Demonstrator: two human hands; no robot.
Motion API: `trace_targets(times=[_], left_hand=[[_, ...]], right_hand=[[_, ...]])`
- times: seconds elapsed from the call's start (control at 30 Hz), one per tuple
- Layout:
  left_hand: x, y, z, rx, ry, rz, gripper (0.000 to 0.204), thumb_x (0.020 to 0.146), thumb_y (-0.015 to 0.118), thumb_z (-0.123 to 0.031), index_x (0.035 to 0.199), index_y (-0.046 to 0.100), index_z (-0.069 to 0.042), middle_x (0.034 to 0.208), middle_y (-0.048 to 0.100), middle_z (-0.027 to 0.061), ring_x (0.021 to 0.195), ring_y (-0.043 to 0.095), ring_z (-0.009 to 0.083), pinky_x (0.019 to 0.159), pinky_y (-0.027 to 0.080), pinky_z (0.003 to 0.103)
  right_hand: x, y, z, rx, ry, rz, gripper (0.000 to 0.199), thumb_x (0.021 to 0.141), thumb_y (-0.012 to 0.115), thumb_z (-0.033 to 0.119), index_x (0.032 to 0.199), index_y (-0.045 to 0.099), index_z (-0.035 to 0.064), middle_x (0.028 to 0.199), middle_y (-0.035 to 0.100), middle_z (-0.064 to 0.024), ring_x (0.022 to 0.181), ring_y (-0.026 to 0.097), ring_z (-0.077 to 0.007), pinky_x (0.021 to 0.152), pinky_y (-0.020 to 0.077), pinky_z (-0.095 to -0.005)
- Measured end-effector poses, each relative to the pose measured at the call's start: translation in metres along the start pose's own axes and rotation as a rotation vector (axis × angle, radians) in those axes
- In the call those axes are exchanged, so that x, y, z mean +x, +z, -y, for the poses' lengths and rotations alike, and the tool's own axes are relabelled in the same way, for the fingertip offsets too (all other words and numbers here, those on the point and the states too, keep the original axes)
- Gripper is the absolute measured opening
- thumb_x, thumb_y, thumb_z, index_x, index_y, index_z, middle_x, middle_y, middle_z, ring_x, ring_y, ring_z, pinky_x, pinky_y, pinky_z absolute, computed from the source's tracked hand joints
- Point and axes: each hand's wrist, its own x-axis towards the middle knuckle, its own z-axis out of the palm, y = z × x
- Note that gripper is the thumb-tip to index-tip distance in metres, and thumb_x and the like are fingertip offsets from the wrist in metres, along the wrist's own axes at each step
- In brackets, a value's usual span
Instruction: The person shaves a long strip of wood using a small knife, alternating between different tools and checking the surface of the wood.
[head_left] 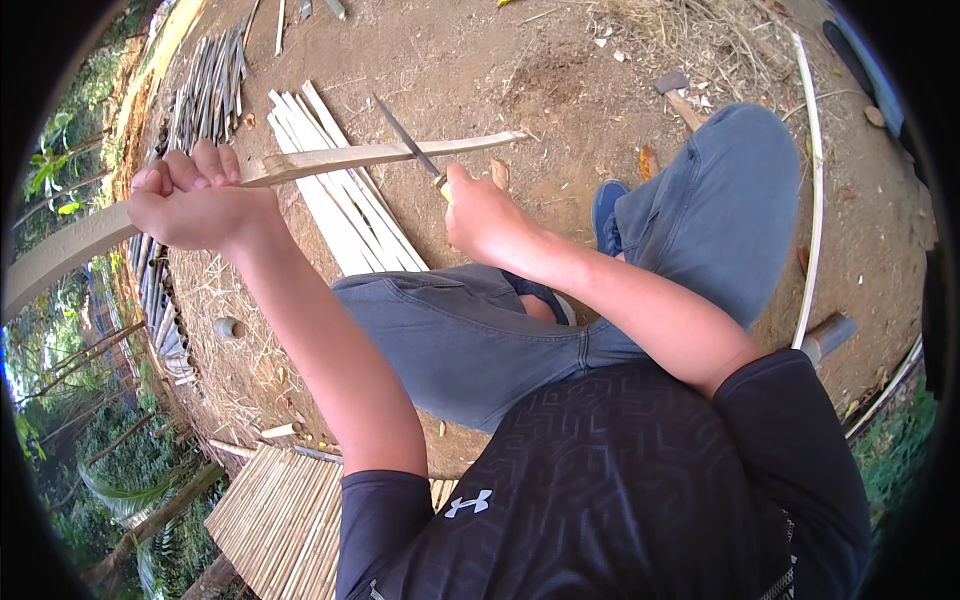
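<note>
A long pale strip, apparently split bamboo (345,157), runs from the left rim across to the upper middle, with a joint-like bump along it. My left hand (195,195) is closed round it, fingers curled over the top. In my right hand (490,215) is a knife (405,135) with a yellow handle, mostly hidden in the fist. Its dark blade points up and left, crossing the strip near its thinner far end. Whether the edge touches the strip, I cannot tell.
Pale split strips (340,190) lie on the dirt below. Grey-brown sticks (205,85) are piled at upper left. A hatchet (680,98) rests beyond my knee, and a long pale strip (814,190) stands right of it. A slatted bamboo surface (280,520) is at lower left.
</note>
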Motion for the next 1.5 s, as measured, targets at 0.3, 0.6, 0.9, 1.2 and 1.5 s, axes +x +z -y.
trace_targets(times=[0.3,0.6,0.9,1.2,1.5], left_hand=[[0.009,0.001,0.007,0.057,-0.02,-0.092,0.021,0.087,0.034,-0.025,0.071,0.022,-0.017,0.057,0.021,-0.0032,0.047,0.02,0.0102,0.041,0.017,0.027],[0.019,-0.013,0.012,0.078,-0.051,-0.201,0.02,0.085,0.034,-0.021,0.071,0.02,-0.017,0.057,0.019,-0.0031,0.049,0.014,0.0115,0.043,0.015,0.028],[0.019,-0.019,0.013,0.059,-0.059,-0.197,0.02,0.084,0.034,-0.021,0.07,0.02,-0.017,0.057,0.019,-0.0029,0.049,0.016,0.0115,0.042,0.015,0.027],[0.014,-0.012,0.013,0.049,-0.036,-0.123,0.022,0.085,0.035,-0.024,0.069,0.02,-0.017,0.057,0.019,-0.004,0.048,0.016,0.0104,0.042,0.014,0.028],[0.017,-0.007,0.012,0.037,-0.056,-0.127,0.024,0.086,0.034,-0.025,0.068,0.02,-0.018,0.055,0.019,-0.0043,0.047,0.017,0.0099,0.042,0.014,0.027]], right_hand=[[0.015,0.008,-0.023,-0.003,-0.019,-0.051,0.035,0.088,0.045,-0.003,0.121,0.042,-0.0151,0.079,0.065,-0.0284,0.073,0.068,-0.0389,0.063,0.0528,-0.0486],[0.031,-0.001,-0.021,-0.085,0.013,0.057,0.038,0.086,0.044,-0.009,0.124,0.042,-0.0139,0.088,0.063,-0.0238,0.073,0.066,-0.0282,0.053,0.0499,-0.0394],[0.02,-0.006,0.009,-0.14,-0.007,0.081,0.038,0.085,0.046,-0.01,0.122,0.043,-0.0124,0.083,0.061,-0.019,0.071,0.064,-0.0241,0.053,0.0497,-0.0351],[0.024,0.0,-0.012,-0.164,-0.013,0.053,0.039,0.086,0.046,-0.011,0.125,0.042,-0.0125,0.079,0.059,-0.0137,0.064,0.059,-0.0202,0.049,0.0479,-0.0309],[0.032,-0.004,-0.043,-0.207,0.082,-0.013,0.027,0.09,0.04,-0.011,0.117,0.045,-0.0153,0.082,0.06,-0.02,0.071,0.062,-0.0248,0.056,0.0528,-0.0321]])
